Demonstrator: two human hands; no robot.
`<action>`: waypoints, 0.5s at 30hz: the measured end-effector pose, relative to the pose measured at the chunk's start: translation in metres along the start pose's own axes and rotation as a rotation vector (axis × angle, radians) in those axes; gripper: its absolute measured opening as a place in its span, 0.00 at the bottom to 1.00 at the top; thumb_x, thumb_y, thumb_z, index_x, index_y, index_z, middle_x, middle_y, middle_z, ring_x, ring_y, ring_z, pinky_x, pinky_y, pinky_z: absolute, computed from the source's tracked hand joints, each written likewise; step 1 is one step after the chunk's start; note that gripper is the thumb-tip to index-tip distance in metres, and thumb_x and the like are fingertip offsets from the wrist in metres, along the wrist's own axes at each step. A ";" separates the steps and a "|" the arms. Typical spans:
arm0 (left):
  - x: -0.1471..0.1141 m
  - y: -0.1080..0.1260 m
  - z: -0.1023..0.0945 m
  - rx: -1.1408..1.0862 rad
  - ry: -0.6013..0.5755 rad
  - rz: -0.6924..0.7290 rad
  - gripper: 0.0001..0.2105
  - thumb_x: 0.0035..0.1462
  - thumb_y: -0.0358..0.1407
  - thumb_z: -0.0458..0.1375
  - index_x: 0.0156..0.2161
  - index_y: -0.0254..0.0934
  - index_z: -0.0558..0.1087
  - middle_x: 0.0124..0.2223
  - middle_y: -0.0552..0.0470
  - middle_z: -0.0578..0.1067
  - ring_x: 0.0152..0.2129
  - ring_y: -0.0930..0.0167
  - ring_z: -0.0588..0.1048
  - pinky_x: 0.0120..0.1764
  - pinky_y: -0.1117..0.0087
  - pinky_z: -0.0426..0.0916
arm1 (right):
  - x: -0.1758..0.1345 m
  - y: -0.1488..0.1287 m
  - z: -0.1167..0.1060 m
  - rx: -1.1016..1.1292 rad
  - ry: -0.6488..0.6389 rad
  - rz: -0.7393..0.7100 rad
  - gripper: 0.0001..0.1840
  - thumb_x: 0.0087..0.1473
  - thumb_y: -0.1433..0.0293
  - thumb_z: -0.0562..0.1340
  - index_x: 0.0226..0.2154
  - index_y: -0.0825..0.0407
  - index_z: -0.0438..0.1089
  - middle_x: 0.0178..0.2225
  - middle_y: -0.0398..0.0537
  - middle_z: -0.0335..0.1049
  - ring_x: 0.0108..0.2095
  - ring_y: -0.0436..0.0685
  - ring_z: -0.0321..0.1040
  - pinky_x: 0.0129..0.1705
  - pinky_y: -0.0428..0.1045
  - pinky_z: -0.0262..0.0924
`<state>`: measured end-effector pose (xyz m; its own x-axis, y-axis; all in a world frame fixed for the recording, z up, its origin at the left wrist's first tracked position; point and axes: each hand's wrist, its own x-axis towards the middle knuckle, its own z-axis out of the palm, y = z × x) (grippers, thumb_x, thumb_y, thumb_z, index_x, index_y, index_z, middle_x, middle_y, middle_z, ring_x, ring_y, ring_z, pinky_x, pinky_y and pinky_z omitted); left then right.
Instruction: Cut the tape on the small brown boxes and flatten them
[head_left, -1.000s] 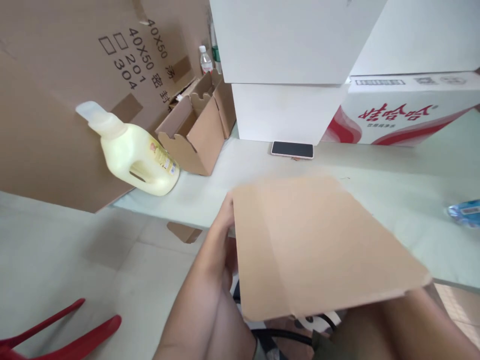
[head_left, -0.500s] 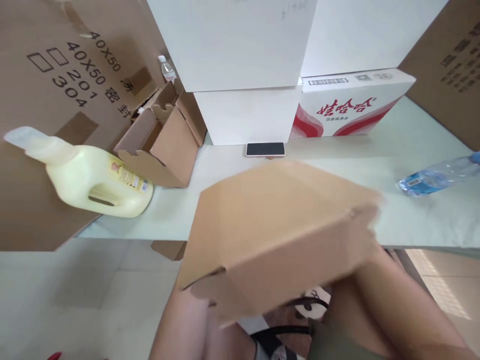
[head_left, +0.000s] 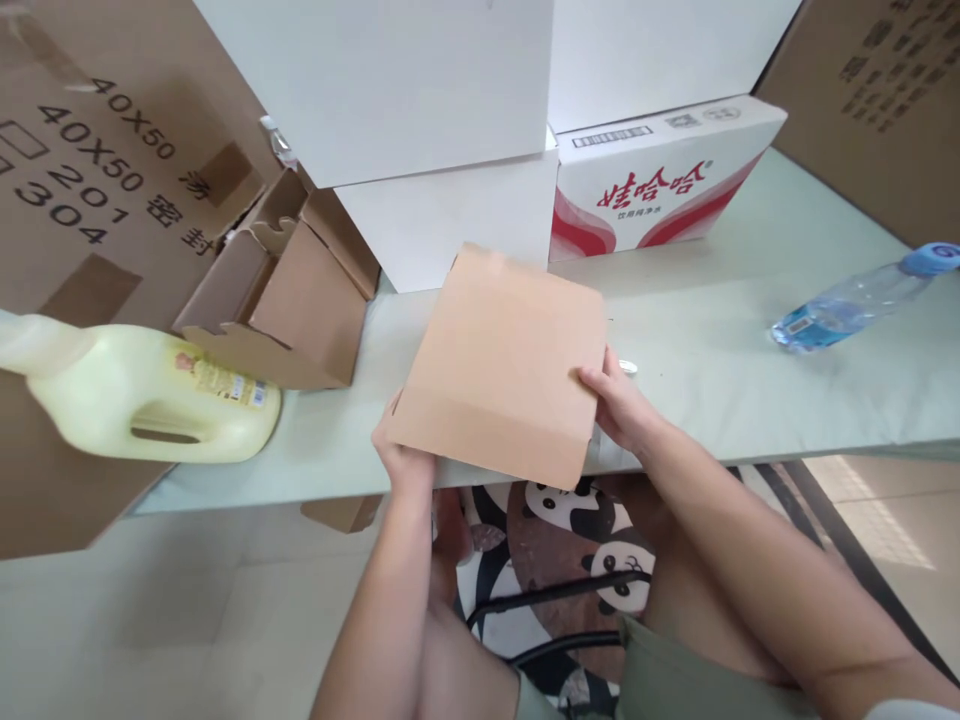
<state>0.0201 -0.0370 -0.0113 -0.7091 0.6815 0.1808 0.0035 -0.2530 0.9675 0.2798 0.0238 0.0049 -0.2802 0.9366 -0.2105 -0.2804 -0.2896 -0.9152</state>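
A plain brown cardboard box (head_left: 517, 360) is held tilted over the front of the table, its broad flat face toward me. My left hand (head_left: 401, 445) grips its lower left corner, with most of the fingers hidden behind the cardboard. On the right edge, my right hand (head_left: 615, 400) is closed with the thumb on the face and the other fingers mostly behind. Past the box's right edge, a small part of a pale object (head_left: 628, 367) shows on the table; the phone seen there earlier is now covered.
Open brown cartons (head_left: 300, 300) and a yellow jug (head_left: 157, 395) stand at the left of the table (head_left: 705, 400). White boxes (head_left: 450, 220) and a red-and-white carton (head_left: 660, 190) line the back. A water bottle (head_left: 847, 305) lies at right.
The cardboard box has moved away from me and turned, so its broad face now shows. Both hands, hidden behind it before, have come into view. The camera view has shifted a little.
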 end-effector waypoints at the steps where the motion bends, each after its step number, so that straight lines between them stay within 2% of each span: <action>1: -0.003 0.001 0.003 -0.029 0.042 -0.015 0.13 0.47 0.45 0.67 0.37 0.40 0.80 0.41 0.50 0.81 0.44 0.61 0.79 0.44 0.63 0.75 | 0.001 0.001 0.001 0.003 0.011 -0.008 0.56 0.42 0.50 0.73 0.67 0.34 0.46 0.68 0.52 0.58 0.64 0.71 0.62 0.56 0.67 0.69; 3: -0.005 0.007 0.003 -0.098 0.074 -0.084 0.15 0.46 0.46 0.68 0.37 0.41 0.80 0.42 0.50 0.81 0.43 0.62 0.80 0.44 0.63 0.75 | 0.002 0.003 0.000 -0.006 0.017 -0.026 0.57 0.43 0.51 0.72 0.68 0.34 0.43 0.70 0.51 0.53 0.64 0.70 0.62 0.58 0.66 0.68; 4: -0.004 0.011 0.000 -0.128 0.031 -0.129 0.17 0.43 0.46 0.70 0.38 0.41 0.80 0.42 0.50 0.81 0.43 0.61 0.80 0.44 0.62 0.75 | 0.003 0.003 -0.002 -0.014 0.022 -0.039 0.58 0.44 0.51 0.72 0.69 0.34 0.41 0.70 0.52 0.52 0.64 0.69 0.61 0.59 0.66 0.67; 5: -0.002 0.016 -0.004 -0.147 -0.065 -0.188 0.20 0.39 0.46 0.72 0.39 0.42 0.80 0.43 0.49 0.81 0.44 0.60 0.79 0.45 0.61 0.75 | 0.003 0.003 -0.005 -0.022 0.029 -0.055 0.60 0.44 0.51 0.72 0.69 0.33 0.38 0.71 0.51 0.51 0.65 0.69 0.61 0.60 0.67 0.66; 6: 0.000 0.021 -0.009 -0.159 -0.215 -0.258 0.24 0.35 0.46 0.74 0.41 0.42 0.80 0.45 0.47 0.81 0.45 0.57 0.79 0.46 0.60 0.75 | 0.003 0.002 -0.008 -0.030 0.043 -0.073 0.61 0.44 0.50 0.72 0.69 0.33 0.36 0.71 0.51 0.51 0.65 0.69 0.61 0.60 0.67 0.65; 8: 0.004 0.034 -0.018 -0.160 -0.573 -0.428 0.37 0.26 0.40 0.77 0.49 0.44 0.78 0.52 0.44 0.79 0.51 0.52 0.76 0.50 0.56 0.74 | 0.003 -0.002 -0.015 -0.049 0.076 -0.104 0.61 0.43 0.49 0.71 0.69 0.32 0.34 0.71 0.51 0.50 0.65 0.69 0.61 0.61 0.67 0.64; 9: 0.005 0.039 -0.021 -0.181 -0.701 -0.486 0.40 0.27 0.42 0.77 0.53 0.45 0.77 0.56 0.42 0.77 0.56 0.49 0.73 0.53 0.53 0.72 | 0.003 -0.005 -0.018 -0.064 0.082 -0.117 0.61 0.43 0.49 0.71 0.69 0.33 0.35 0.71 0.51 0.50 0.65 0.70 0.61 0.61 0.67 0.64; 10: 0.005 0.044 -0.022 -0.227 -0.763 -0.512 0.43 0.29 0.48 0.76 0.56 0.45 0.74 0.59 0.41 0.74 0.60 0.47 0.69 0.56 0.50 0.70 | 0.002 -0.007 -0.021 -0.081 0.074 -0.129 0.60 0.44 0.48 0.70 0.69 0.33 0.37 0.71 0.51 0.50 0.65 0.70 0.61 0.61 0.67 0.64; 11: 0.005 0.047 -0.021 -0.269 -0.774 -0.526 0.45 0.31 0.56 0.73 0.58 0.45 0.73 0.62 0.41 0.72 0.63 0.46 0.66 0.59 0.49 0.68 | 0.000 -0.009 -0.023 -0.100 0.050 -0.140 0.58 0.44 0.47 0.70 0.69 0.33 0.40 0.71 0.51 0.50 0.64 0.70 0.61 0.61 0.66 0.64; 13: 0.003 0.049 -0.018 -0.300 -0.708 -0.528 0.47 0.33 0.66 0.68 0.58 0.44 0.72 0.63 0.41 0.71 0.64 0.46 0.64 0.60 0.48 0.66 | -0.003 -0.011 -0.024 -0.150 -0.036 -0.160 0.55 0.44 0.46 0.69 0.68 0.34 0.44 0.71 0.49 0.49 0.63 0.71 0.62 0.60 0.66 0.65; 15: 0.003 0.046 -0.015 -0.232 -0.637 -0.594 0.44 0.33 0.64 0.69 0.54 0.42 0.74 0.58 0.40 0.75 0.61 0.46 0.68 0.58 0.50 0.68 | -0.007 -0.009 -0.023 -0.249 -0.117 -0.183 0.54 0.48 0.45 0.67 0.69 0.32 0.42 0.72 0.48 0.46 0.63 0.72 0.62 0.59 0.68 0.65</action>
<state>0.0076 -0.0574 0.0311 -0.0232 0.9781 -0.2068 -0.4301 0.1770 0.8853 0.3051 0.0243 0.0064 -0.3540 0.9352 -0.0072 -0.1066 -0.0480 -0.9931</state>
